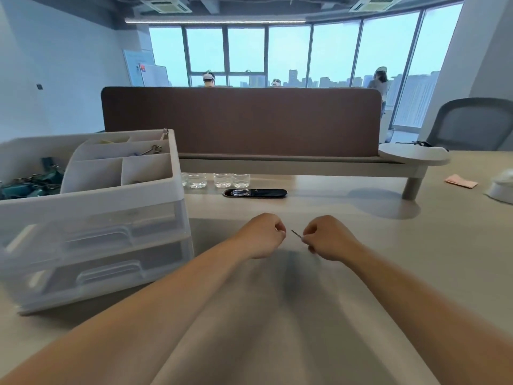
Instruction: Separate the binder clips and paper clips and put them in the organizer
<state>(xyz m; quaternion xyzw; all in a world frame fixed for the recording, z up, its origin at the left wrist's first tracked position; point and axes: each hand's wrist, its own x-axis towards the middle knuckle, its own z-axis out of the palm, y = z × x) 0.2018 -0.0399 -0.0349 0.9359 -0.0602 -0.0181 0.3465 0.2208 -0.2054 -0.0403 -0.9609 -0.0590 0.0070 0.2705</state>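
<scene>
My left hand (262,234) and my right hand (327,237) are both curled into loose fists above the desk, a little apart. A thin metal paper clip (296,234) sticks out from my right hand's pinched fingertips toward the left hand. My left hand's fingertips are pinched together; what they hold is too small to tell. The white organizer (91,201) stands to the left, with open top compartments and two clear drawers. Teal binder clips (30,182) fill its left bin. A silver clip (151,150) lies in a rear compartment.
A brown divider panel (241,120) on a raised shelf closes off the desk's far side. Several clear cups (216,180) and a black oval cable port (255,193) sit beneath it. A grey chair (472,123), a pink note (460,181) and a white object (502,187) are at right.
</scene>
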